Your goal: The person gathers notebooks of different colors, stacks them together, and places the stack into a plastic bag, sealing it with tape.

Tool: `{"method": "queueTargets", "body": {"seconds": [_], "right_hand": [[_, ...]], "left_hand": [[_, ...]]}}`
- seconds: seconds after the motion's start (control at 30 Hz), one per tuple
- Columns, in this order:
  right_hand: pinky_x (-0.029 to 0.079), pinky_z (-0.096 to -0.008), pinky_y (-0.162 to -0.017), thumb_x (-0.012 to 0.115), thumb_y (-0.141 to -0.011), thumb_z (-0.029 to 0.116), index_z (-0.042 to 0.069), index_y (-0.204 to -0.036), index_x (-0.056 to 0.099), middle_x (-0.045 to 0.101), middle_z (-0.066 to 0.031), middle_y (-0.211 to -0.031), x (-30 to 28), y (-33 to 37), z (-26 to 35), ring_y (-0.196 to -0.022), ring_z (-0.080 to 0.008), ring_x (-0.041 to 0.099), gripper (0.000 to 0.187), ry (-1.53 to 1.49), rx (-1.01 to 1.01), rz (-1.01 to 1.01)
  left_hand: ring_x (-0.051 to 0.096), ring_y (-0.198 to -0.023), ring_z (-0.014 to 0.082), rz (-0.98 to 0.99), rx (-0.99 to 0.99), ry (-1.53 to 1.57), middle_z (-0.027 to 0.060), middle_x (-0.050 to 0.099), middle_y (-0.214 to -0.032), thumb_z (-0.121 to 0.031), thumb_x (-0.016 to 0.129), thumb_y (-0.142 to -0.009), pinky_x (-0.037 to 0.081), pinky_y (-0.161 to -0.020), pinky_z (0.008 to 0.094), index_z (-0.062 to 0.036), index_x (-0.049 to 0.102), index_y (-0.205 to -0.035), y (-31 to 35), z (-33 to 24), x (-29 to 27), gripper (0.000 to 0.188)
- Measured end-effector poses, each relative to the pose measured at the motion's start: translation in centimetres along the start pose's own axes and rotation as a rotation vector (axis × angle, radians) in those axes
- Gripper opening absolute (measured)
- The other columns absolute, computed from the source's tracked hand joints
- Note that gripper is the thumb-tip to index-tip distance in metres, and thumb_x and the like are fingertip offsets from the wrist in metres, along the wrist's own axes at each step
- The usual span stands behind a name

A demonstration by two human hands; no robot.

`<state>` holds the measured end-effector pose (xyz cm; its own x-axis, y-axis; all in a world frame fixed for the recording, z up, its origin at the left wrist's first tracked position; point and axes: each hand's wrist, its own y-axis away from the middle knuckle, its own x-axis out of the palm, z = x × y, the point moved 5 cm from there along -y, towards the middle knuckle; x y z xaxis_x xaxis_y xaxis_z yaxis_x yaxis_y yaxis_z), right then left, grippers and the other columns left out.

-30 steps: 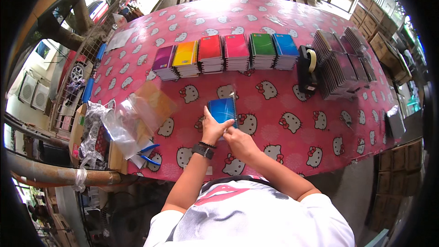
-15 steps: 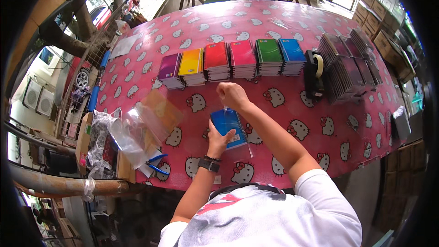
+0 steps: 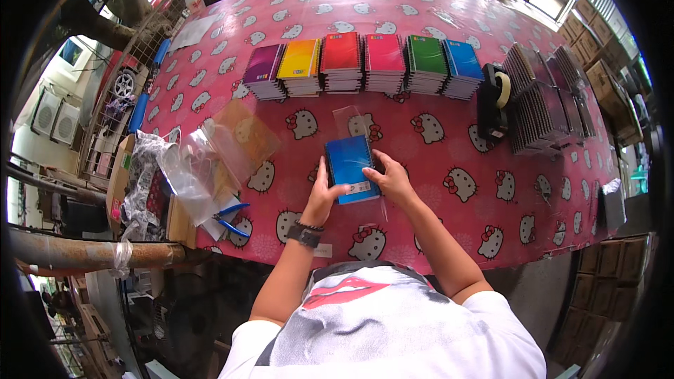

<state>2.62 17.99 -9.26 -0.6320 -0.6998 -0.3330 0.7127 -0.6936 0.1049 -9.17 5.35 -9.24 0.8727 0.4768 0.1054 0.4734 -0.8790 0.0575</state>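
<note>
A blue spiral notebook point(image 3: 349, 158) lies at the middle of the near table, its coil along the right side and a pale label low on its cover. It sits in a clear plastic sleeve point(image 3: 351, 121), whose loose flap sticks out past the far edge. My left hand point(image 3: 324, 195) grips the notebook's left edge, thumb over the cover near the label. Around the right edge closes my right hand point(image 3: 391, 178), its thumb pressing on the cover. The fingertips beneath are partly hidden.
A row of notebook stacks point(image 3: 342, 56) in several colours stands beyond my hands. To its right are a black tape dispenser point(image 3: 489, 109) and piles of dark wrapped notebooks point(image 3: 540, 116). Clear plastic sleeves point(image 3: 193, 168) and blue-handled pliers point(image 3: 230, 219) lie at the left.
My right hand has come down from above the notebook to its right edge. The sleeve's flap now lies flat beyond the far edge. The view has shifted slightly.
</note>
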Motion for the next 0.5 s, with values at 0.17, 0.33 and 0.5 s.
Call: {"method": "queueTargets", "body": {"seconds": [0.17,0.33,0.5], "right_hand": [[0.041,-0.0353,-0.095,0.067,-0.080,0.029,-0.004,-0.129,0.042,0.054,-0.0230,-0.121,0.1,-0.3,-0.3,-0.113,-0.0301,0.053,0.064,-0.007,0.017,0.051],[0.040,-0.0338,-0.095,0.069,-0.079,0.024,-0.004,-0.131,0.039,0.053,-0.0225,-0.123,0.2,-0.6,-0.6,-0.115,-0.0271,0.052,0.067,-0.053,0.032,0.107],[0.041,-0.0327,-0.094,0.071,-0.077,0.019,-0.004,-0.134,0.036,0.052,-0.0222,-0.124,-0.4,-1.4,-1.3,-0.113,-0.0255,0.053,0.071,-0.033,-0.010,0.126]], "left_hand": [[0.043,-0.117,0.0322,-0.089,0.170,-0.688,0.0204,0.045,-0.125,-0.019,0.079,-0.062,0.040,-0.095,0.0407,0.0004,0.008,-0.142,3.0,0.8,-1.1,0.109],[0.045,-0.111,0.0374,-0.269,0.175,-0.854,0.0235,0.046,-0.120,-0.021,0.079,-0.062,0.042,-0.093,0.0429,0.0004,0.014,-0.142,3.4,0.9,0.0,0.105],[0.044,-0.115,0.0358,-0.083,0.056,-0.587,0.0252,0.041,-0.127,-0.011,0.072,-0.063,0.041,-0.095,0.0370,0.0022,0.004,-0.142,2.0,0.6,-0.6,0.105]]}}
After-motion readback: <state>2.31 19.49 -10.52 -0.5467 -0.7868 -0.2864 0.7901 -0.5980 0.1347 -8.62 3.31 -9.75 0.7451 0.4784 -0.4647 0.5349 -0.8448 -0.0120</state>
